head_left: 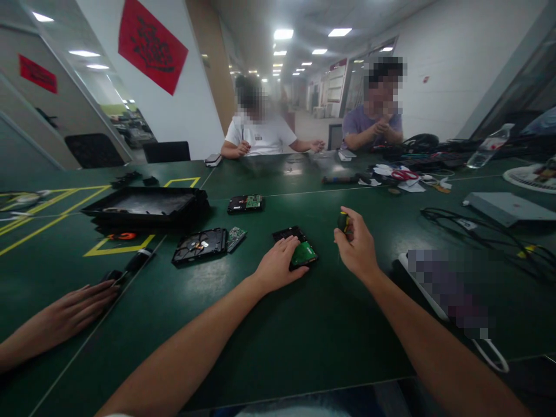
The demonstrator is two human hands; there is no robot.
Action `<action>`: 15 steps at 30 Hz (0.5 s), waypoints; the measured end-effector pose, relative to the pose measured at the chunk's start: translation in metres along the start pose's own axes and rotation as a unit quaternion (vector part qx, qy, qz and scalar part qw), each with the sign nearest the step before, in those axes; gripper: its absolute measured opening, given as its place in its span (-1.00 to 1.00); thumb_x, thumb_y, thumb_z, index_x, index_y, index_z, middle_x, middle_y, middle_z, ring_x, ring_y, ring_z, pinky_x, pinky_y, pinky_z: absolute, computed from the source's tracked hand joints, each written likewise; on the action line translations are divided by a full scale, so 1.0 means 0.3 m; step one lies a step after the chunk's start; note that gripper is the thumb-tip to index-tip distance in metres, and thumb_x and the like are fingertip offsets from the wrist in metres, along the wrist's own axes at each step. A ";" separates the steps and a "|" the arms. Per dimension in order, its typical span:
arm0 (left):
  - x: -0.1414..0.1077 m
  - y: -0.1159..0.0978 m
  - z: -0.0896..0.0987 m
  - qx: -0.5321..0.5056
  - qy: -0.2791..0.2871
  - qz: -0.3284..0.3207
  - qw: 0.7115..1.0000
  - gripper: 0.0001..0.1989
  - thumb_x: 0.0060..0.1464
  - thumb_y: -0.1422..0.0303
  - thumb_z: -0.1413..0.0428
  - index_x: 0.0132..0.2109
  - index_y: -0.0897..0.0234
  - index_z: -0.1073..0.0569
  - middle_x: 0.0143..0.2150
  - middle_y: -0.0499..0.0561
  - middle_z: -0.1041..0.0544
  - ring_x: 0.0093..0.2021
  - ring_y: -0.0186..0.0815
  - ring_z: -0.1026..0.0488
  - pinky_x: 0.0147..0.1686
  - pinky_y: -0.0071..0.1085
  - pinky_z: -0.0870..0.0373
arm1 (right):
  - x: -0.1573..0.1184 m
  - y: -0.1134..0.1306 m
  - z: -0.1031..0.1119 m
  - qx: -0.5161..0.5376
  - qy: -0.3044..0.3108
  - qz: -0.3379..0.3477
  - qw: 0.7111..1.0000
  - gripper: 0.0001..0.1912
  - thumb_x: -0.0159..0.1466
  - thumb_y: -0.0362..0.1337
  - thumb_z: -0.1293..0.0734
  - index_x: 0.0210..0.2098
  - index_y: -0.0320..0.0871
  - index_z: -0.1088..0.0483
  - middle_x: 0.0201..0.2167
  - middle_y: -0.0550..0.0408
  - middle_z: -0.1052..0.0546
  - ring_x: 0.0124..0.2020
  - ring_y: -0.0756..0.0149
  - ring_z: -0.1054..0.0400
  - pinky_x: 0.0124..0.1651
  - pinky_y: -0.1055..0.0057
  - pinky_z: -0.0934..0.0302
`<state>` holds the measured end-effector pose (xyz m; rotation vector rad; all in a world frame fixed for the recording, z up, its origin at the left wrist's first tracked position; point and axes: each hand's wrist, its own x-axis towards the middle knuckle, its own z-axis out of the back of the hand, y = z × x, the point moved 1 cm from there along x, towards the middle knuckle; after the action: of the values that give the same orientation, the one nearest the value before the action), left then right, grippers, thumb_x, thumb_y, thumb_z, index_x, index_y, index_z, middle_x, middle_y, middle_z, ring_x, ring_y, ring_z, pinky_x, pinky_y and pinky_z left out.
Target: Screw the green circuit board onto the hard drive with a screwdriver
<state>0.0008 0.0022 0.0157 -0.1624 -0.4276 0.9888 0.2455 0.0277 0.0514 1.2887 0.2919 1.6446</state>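
My left hand lies across a hard drive, fingers over its top and thumb along its near edge, steadying it on the green table. Part of the drive's green circuit board shows beside the fingers. To the right of it, my right hand is closed round a screwdriver with a yellow and black handle. The shaft points down and is hard to make out. Left of my left hand are another hard drive and a small circuit board touching its side. Farther back lies a third hard drive.
Another person's hand rests at the left beside a black tool. A black tray stands behind it. Right are a phone-like slab, black cables and a grey box. Two people sit across the table.
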 end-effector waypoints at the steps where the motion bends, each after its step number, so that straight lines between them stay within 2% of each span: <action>1: -0.001 0.000 0.004 -0.005 0.003 0.004 1.000 -0.20 0.21 -0.02 -0.17 0.42 0.33 -0.20 0.43 0.28 -0.32 0.48 -0.02 -0.20 0.47 -0.04 -0.11 | 0.000 -0.004 -0.002 0.000 0.004 -0.002 1.000 -0.40 0.33 -0.22 -0.33 0.35 0.03 -0.27 0.21 -0.08 -0.45 0.11 0.01 -0.43 0.07 -0.01 -0.45; 6: -0.004 0.007 0.022 -0.019 0.017 0.009 1.000 -0.17 0.18 0.01 -0.19 0.43 0.34 -0.18 0.44 0.28 -0.30 0.46 0.00 -0.23 0.45 -0.06 -0.17 | 0.002 -0.020 -0.009 -0.003 0.018 -0.019 1.000 -0.40 0.31 -0.20 -0.31 0.34 0.02 -0.29 0.14 -0.09 -0.49 0.09 -0.02 -0.44 0.07 -0.08 -0.44; 15: -0.012 0.025 0.045 -0.040 0.034 -0.010 0.999 -0.13 0.15 0.02 -0.22 0.45 0.30 -0.14 0.44 0.26 -0.30 0.46 0.00 -0.22 0.42 -0.05 -0.23 | 0.002 -0.042 -0.015 0.008 0.029 -0.037 0.999 -0.40 0.32 -0.15 -0.31 0.34 -0.01 -0.27 0.07 -0.10 -0.51 -0.02 0.02 -0.47 -0.05 -0.06 -0.49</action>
<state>-0.0125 0.0024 0.0243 -0.2625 -0.4054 0.9434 0.2484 0.0359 0.0412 1.2284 0.3839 1.6224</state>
